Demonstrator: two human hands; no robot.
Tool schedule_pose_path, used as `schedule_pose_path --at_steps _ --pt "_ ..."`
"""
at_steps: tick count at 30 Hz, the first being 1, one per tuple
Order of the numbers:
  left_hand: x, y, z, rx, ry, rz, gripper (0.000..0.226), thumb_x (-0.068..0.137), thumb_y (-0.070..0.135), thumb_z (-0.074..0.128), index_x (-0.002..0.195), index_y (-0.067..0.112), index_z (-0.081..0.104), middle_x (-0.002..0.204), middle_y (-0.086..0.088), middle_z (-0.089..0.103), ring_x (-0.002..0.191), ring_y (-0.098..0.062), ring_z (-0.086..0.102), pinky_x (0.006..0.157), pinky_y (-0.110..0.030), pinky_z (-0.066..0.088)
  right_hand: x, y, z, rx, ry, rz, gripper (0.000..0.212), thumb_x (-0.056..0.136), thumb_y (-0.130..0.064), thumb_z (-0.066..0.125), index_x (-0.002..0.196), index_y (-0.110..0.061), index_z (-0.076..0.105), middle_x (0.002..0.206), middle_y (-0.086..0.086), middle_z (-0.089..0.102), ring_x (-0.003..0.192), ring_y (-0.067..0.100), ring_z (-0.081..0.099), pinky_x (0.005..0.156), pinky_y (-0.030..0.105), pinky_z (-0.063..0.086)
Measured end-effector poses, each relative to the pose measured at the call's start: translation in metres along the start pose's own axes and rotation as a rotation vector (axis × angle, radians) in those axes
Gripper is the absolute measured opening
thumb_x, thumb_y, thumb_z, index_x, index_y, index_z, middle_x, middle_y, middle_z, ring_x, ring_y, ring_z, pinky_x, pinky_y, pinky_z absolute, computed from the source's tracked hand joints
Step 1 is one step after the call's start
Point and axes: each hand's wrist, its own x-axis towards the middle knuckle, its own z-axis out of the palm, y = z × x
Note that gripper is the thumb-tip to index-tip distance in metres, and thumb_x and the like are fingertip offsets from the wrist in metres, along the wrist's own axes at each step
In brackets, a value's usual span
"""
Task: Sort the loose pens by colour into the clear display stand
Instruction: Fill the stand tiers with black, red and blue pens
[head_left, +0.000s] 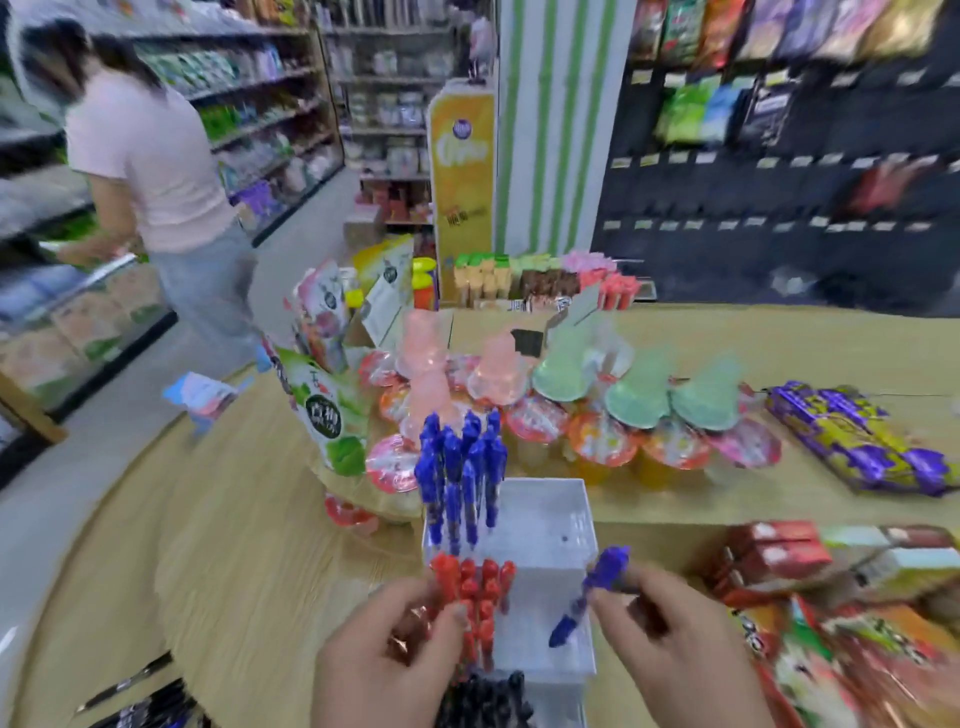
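Note:
A clear tiered display stand (545, 525) sits on the wooden table in front of me. Several blue pens (460, 467) stand upright in its back left tier, several red pens (475, 592) in the middle left tier, and black pens (488, 696) in the front tier at the bottom edge. My right hand (675, 639) pinches one blue pen (589, 595), tilted, over the stand's right side. My left hand (384, 660) rests against the red pens with its fingers curled around them.
Jelly cups (597, 441) and snack bags (332, 415) crowd the table behind the stand. Purple packets (857, 441) lie at the right, red boxes (779, 556) and packets at near right. Loose black pens (135, 696) lie at bottom left. A person in a pink top (156, 171) stands by the left shelves.

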Motion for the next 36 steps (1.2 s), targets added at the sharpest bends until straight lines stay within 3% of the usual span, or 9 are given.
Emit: schedule_pose_path --at_steps 2,4,8,13,19,25,29,33,36 --pt "0.009 0.003 0.012 0.048 -0.028 0.039 0.03 0.063 0.0 0.09 0.068 0.027 0.077 0.05 0.022 0.051 0.046 0.004 0.047 0.05 -0.002 0.036 0.03 -0.003 0.006 0.053 -0.059 0.025 0.018 0.081 -0.026 0.076 0.079 -0.042 0.068 0.052 -0.004 0.053 0.045 0.007 0.042 0.048 0.021 0.033" --pt "0.012 0.008 0.019 0.036 -0.023 0.033 0.036 0.067 -0.004 0.085 0.069 0.031 0.076 0.054 0.024 0.053 0.048 0.004 0.048 0.052 -0.003 0.036 0.052 -0.014 0.012 0.041 -0.104 -0.015 0.015 0.086 -0.028 0.069 0.08 -0.041 0.065 0.065 -0.008 0.062 0.051 0.008 0.049 0.051 0.021 0.034" --pt "0.017 0.01 0.018 -0.029 -0.024 -0.051 0.038 0.076 0.0 0.08 0.075 0.039 0.078 0.058 0.018 0.056 0.05 -0.002 0.045 0.052 -0.009 0.037 0.071 -0.026 0.036 -0.014 -0.235 -0.098 0.009 0.092 -0.035 0.061 0.09 -0.043 0.064 0.084 -0.026 0.065 0.064 0.006 0.057 0.054 0.015 0.038" --pt "0.023 0.01 0.014 -0.011 -0.044 -0.059 0.037 0.079 0.005 0.078 0.078 0.041 0.078 0.057 0.018 0.056 0.05 -0.004 0.042 0.051 -0.012 0.036 0.074 -0.017 0.059 -0.071 -0.247 -0.148 0.011 0.092 -0.04 0.058 0.099 -0.038 0.066 0.088 -0.023 0.067 0.069 0.005 0.059 0.064 0.031 0.051" --pt "0.027 0.007 0.01 0.019 -0.083 -0.047 0.029 0.081 0.01 0.078 0.084 0.039 0.078 0.06 0.017 0.055 0.055 -0.005 0.045 0.054 -0.015 0.04 0.079 -0.022 0.056 -0.081 -0.15 -0.157 0.015 0.093 -0.039 0.057 0.103 -0.038 0.068 0.09 -0.027 0.066 0.067 0.004 0.058 0.062 0.028 0.049" --pt "0.029 0.012 0.009 0.031 -0.104 -0.017 0.023 0.081 0.01 0.077 0.085 0.032 0.078 0.06 0.02 0.056 0.054 -0.003 0.045 0.054 -0.01 0.036 0.079 -0.018 0.064 -0.279 -0.218 -0.145 0.018 0.093 -0.047 0.051 0.097 -0.035 0.063 0.075 -0.017 0.062 0.061 0.004 0.055 0.053 0.024 0.04" --pt "0.03 0.017 0.008 0.029 -0.128 -0.015 0.021 0.083 0.012 0.076 0.089 0.032 0.079 0.061 0.023 0.056 0.053 -0.001 0.044 0.055 -0.01 0.037 0.084 -0.024 0.062 -0.458 -0.27 -0.193 0.023 0.096 -0.051 0.046 0.097 -0.034 0.061 0.09 -0.015 0.068 0.072 0.006 0.062 0.058 0.029 0.049" --pt "0.033 0.018 0.012 0.052 -0.136 0.007 0.02 0.085 0.014 0.074 0.091 0.034 0.078 0.064 0.025 0.057 0.059 0.001 0.048 0.059 -0.011 0.038 0.085 -0.027 0.053 -0.44 -0.307 -0.203 0.029 0.093 -0.057 0.047 0.107 -0.038 0.063 0.103 -0.02 0.068 0.083 0.003 0.062 0.064 0.028 0.051" --pt "0.033 0.018 0.017 0.07 -0.146 0.005 0.02 0.086 0.018 0.074 0.088 0.037 0.077 0.065 0.021 0.057 0.057 -0.001 0.046 0.058 -0.012 0.038 0.077 -0.027 0.038 -0.361 -0.252 -0.194 0.024 0.091 -0.055 0.054 0.107 -0.039 0.064 0.097 -0.026 0.064 0.077 -0.001 0.059 0.066 0.027 0.05"
